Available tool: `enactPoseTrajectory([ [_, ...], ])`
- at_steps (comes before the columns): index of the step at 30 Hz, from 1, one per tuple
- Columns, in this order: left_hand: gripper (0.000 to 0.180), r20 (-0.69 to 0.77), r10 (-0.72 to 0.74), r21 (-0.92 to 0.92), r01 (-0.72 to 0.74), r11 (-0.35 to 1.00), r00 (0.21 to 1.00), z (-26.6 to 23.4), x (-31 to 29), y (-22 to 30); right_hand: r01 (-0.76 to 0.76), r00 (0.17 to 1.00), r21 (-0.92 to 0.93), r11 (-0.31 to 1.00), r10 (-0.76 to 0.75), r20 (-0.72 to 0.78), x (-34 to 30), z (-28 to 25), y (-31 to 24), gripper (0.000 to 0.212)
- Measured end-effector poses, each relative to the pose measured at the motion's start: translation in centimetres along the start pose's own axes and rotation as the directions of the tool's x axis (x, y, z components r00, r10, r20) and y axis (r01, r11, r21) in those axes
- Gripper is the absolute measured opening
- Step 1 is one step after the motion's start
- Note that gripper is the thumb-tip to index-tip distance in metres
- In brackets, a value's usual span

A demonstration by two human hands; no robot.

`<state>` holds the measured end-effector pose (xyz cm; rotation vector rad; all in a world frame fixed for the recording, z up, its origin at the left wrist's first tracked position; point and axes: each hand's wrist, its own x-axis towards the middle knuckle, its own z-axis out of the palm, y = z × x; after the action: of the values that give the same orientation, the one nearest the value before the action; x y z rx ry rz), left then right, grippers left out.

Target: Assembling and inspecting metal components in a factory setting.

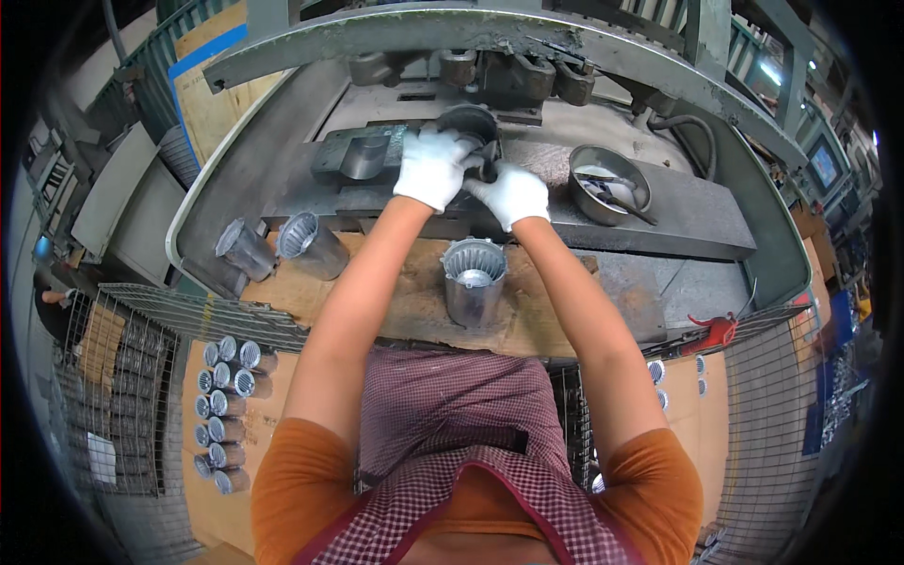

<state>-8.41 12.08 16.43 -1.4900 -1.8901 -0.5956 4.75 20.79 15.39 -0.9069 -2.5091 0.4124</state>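
Both my hands wear white gloves and reach forward into the machine bed. My left hand lies with its fingers stretched out against a dark round metal part with a hollow top. Just to its right, my right hand has its fingers curled at a small dark piece below that part; the gloves hide most of what it grips. Nearer to me, a ribbed grey metal cylinder housing stands upright on the wooden board. Left of my hands sits a metal block with a curved hollow.
Two more housings, one upright and one tilted, stand at the left. A metal bowl with dark tools is at the right. A red-handled tool hangs by the wire mesh. Several housings stand on cardboard lower left. A heavy beam crosses overhead.
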Motion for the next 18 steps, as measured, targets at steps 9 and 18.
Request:
enactPoseTrajectory([
  [9,0.041,0.082,-0.318,-0.084,0.324,0.942,0.945,-8.4,-3.5,-6.7,0.057,0.998,-0.144,0.988,-0.059,-0.007,2.7,2.5,0.4,0.040],
  [18,0.085,0.672,-0.617,0.305,0.606,0.735,0.410,-10.7,-10.9,-11.9,0.043,0.998,-0.171,0.984,-0.052,-0.047,1.9,2.2,1.0,0.040],
])
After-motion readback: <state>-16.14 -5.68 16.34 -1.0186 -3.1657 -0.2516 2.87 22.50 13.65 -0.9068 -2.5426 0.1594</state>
